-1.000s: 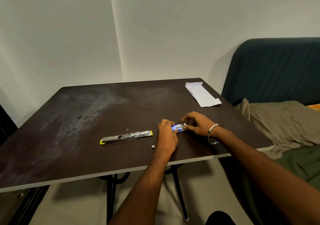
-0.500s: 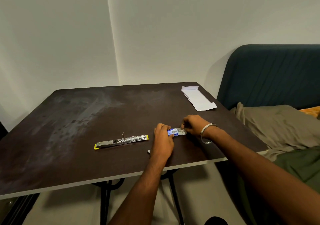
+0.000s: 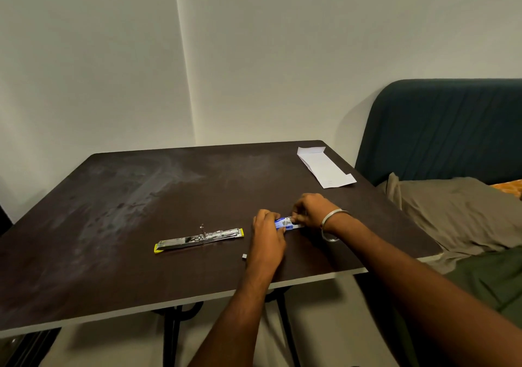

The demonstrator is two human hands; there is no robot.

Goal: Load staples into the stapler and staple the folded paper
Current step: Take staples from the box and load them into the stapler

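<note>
A small blue and white staple box (image 3: pixel 284 223) lies on the dark table (image 3: pixel 147 197) near its front edge. My left hand (image 3: pixel 267 236) grips its left end. My right hand (image 3: pixel 312 209), with a metal bangle on the wrist, pinches the box's right end, where a white part sticks out. The stapler (image 3: pixel 199 239), silver with yellow ends, lies flat and opened out to the left of my hands. A tiny pale piece (image 3: pixel 244 256) sits by my left wrist. The folded white paper (image 3: pixel 324 167) lies at the table's far right corner.
A dark teal sofa back (image 3: pixel 440 129) stands right of the table, with a grey-brown cushion (image 3: pixel 457 211) against the table's right edge. White walls meet in a corner behind the table. Black table legs (image 3: pixel 172 335) show below.
Both hands stay on the staple box. The view has drifted, so the table sits a little lower and further left in frame. The stapler and paper have not moved on the table.
</note>
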